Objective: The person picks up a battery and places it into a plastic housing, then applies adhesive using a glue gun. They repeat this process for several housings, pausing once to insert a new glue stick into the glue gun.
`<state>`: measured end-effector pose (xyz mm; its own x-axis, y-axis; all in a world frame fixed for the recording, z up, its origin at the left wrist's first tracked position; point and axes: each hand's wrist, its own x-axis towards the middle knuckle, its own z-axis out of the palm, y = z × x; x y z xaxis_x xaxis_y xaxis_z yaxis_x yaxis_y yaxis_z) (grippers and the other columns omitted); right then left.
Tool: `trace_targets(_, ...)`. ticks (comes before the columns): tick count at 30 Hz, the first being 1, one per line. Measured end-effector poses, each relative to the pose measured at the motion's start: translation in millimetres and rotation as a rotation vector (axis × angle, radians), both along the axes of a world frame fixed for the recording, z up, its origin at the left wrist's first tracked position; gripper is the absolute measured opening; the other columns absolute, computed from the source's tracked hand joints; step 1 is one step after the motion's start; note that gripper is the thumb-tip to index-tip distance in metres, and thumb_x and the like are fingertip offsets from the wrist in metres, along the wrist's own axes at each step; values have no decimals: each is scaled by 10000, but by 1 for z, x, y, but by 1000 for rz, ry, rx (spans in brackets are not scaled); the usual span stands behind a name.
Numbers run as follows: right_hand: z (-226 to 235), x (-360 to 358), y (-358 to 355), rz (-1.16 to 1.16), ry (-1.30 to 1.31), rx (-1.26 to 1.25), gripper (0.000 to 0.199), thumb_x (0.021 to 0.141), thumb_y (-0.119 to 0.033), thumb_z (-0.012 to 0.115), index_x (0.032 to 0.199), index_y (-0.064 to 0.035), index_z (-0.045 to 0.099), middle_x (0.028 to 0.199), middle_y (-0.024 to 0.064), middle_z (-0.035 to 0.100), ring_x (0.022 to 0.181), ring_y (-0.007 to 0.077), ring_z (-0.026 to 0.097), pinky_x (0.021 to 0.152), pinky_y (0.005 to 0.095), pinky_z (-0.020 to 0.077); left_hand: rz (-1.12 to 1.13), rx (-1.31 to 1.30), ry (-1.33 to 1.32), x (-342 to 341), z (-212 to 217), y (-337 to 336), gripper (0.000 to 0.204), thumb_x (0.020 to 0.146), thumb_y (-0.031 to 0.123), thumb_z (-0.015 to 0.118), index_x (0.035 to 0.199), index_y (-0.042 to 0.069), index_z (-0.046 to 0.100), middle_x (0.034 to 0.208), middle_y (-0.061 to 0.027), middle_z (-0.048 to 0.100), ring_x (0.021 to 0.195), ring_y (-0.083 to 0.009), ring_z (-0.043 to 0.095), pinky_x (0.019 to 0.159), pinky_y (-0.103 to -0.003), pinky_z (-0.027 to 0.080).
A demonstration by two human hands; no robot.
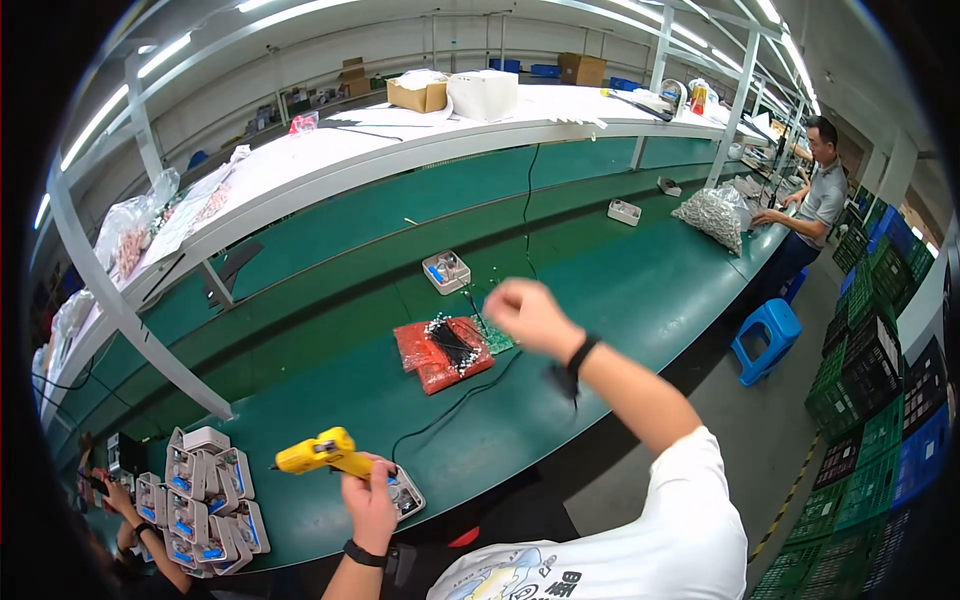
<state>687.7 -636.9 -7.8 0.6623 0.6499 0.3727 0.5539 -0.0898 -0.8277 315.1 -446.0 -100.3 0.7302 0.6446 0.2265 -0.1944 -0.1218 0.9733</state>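
My left hand (370,510) is closed round the handle of a yellow pistol-grip power tool (325,451), whose thin dark tip points left. Beside that wrist lies a light grey housing (407,497) with parts inside, partly hidden by the hand. My right hand (530,315) is raised over the bench with curled fingers; anything pinched in them is hidden. Below it, a green circuit board (497,338) sticks out beside a red bubble-wrap bag (440,372). On the bag rests a bundle of black wires (455,345) with white ends. Another open housing (446,271) with a blue part stands behind.
Stacked grey housings (205,500) fill the bench's left end, near another person's hand (122,497). A black cord (455,405) crosses the green bench (600,325). At right are a bag of small parts (712,217), a co-worker (822,190), a blue stool (768,338) and crates (850,370).
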Motion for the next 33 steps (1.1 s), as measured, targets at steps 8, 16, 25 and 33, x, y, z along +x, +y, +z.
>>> trace_targets(8,83,231,11,-682,20,527,187,1067,-226,715,1121,-47,721,910,59,759,769,174,720,690,338,575,-72,-14,-135,26,25,14,131,1133,134,651,1184,28,595,1068,-68,690,988,-141,664,921,-306,539)
trace_targets(16,139,236,69,-1181,-567,422,316,1017,-202,759,1276,-26,719,1019,144,784,942,361,769,891,460,610,-90,-63,-27,29,0,22,157,1135,159,641,1214,36,583,1053,-93,679,955,-162,656,889,-330,546)
trace_targets(25,151,272,63,-1070,-476,420,284,1012,-186,785,1215,9,749,994,119,777,889,298,762,852,411,610,-111,-155,-30,45,-23,30,200,1127,187,669,1218,39,571,1062,-100,674,939,-183,675,865,-348,567)
trace_targets(33,69,132,-5,-489,-27,769,179,1038,-94,784,1171,-1,710,905,79,753,776,136,696,706,275,566,-140,-117,-39,36,-13,26,217,1130,215,675,1220,47,572,1060,-104,671,948,-184,673,857,-352,568)
